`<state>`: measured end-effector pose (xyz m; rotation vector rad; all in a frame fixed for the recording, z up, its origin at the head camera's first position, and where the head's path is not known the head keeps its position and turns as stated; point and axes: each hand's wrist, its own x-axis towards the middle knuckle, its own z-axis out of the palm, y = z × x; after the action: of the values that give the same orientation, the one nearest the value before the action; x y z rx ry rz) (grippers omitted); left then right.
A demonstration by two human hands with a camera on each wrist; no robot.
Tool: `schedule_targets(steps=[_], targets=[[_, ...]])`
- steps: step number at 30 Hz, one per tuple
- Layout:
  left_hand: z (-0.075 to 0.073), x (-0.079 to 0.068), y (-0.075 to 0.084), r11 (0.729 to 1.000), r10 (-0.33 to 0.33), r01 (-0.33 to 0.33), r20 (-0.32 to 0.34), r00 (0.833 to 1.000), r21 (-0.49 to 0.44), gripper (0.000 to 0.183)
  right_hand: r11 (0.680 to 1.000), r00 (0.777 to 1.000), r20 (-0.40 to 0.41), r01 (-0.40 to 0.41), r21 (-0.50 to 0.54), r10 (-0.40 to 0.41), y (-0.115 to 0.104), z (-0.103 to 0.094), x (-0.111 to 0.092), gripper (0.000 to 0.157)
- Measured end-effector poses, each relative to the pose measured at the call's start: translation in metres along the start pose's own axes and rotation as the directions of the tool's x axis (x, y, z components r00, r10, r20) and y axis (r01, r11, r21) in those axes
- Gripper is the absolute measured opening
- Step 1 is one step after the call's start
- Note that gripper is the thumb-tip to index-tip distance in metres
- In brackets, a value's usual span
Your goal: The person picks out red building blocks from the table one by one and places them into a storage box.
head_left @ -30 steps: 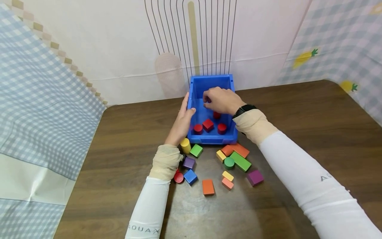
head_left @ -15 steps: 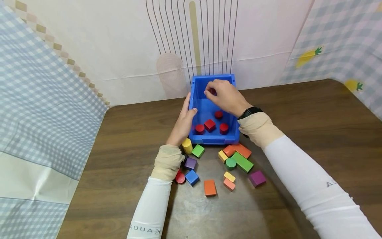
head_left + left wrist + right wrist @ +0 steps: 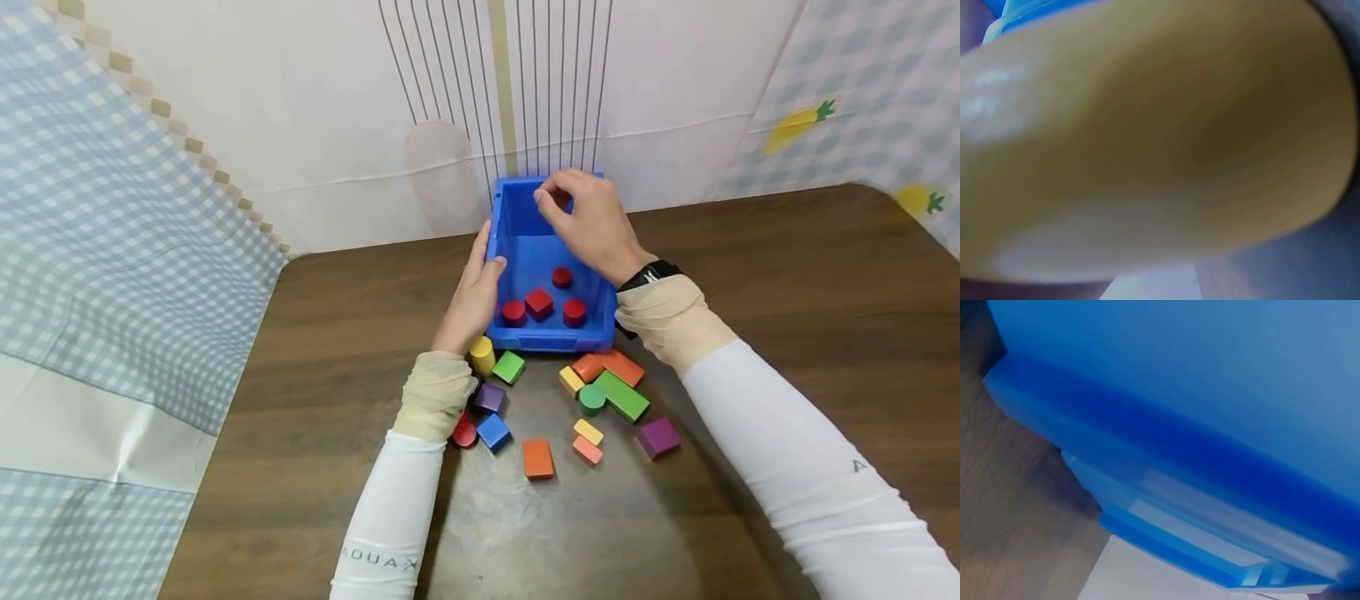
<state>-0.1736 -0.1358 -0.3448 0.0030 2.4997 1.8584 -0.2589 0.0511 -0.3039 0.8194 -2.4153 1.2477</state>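
In the head view a blue plastic bin (image 3: 551, 342) stands at the back of the table. Several red blocks lie inside it, among them a red cube (image 3: 538, 304) and a red cylinder (image 3: 573, 313). My left hand (image 3: 472, 296) holds the bin's left wall, fingers along the outside and thumb over the rim. Above the bin's far right part, my right hand (image 3: 596, 225) has curled fingers around a small dark red block (image 3: 561, 198), mostly hidden by them. A yellow cylinder (image 3: 1166, 137) fills the left wrist view. Only the bin's wall (image 3: 1179, 444) and some table show in the right wrist view.
In front of the bin lie loose blocks: a green block (image 3: 621, 396), a purple block (image 3: 659, 437), an orange block (image 3: 537, 459), a blue cube (image 3: 493, 432) and several others. A fabric backdrop (image 3: 330, 125) hangs close behind the bin.
My right hand has risen from low inside the bin toward its far right rim, fingers still curled. My left hand keeps its hold on the bin. The head view has shifted slightly.
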Motion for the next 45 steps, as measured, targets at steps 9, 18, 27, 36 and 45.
schedule_targets(steps=[9,18,27,36,45], targets=[[0.009,0.003,0.003,1.0,0.003,-0.003,0.011,1.0,-0.002,0.064,0.989,0.99,-0.007,-0.138,-0.046,0.138,0.001,-0.011,-0.015,0.028],[0.011,0.006,0.003,1.0,0.004,-0.004,0.0,1.0,0.02,0.064,0.971,0.976,0.056,-0.205,-0.12,0.213,-0.002,-0.012,-0.033,0.033],[0.011,0.005,0.003,0.999,0.006,-0.006,-0.006,1.0,0.036,0.064,0.949,0.946,0.127,-0.28,-0.145,0.299,-0.009,-0.019,-0.056,0.051],[0.012,0.005,0.004,0.999,0.0,0.0,-0.011,1.0,0.039,0.065,0.937,0.936,0.056,-0.343,-0.069,0.346,-0.016,-0.017,-0.081,0.06],[0.012,0.007,0.001,1.0,0.019,-0.019,-0.005,1.0,0.024,0.065,0.918,0.918,-0.008,-0.396,0.02,0.396,-0.009,-0.016,-0.096,0.088]])
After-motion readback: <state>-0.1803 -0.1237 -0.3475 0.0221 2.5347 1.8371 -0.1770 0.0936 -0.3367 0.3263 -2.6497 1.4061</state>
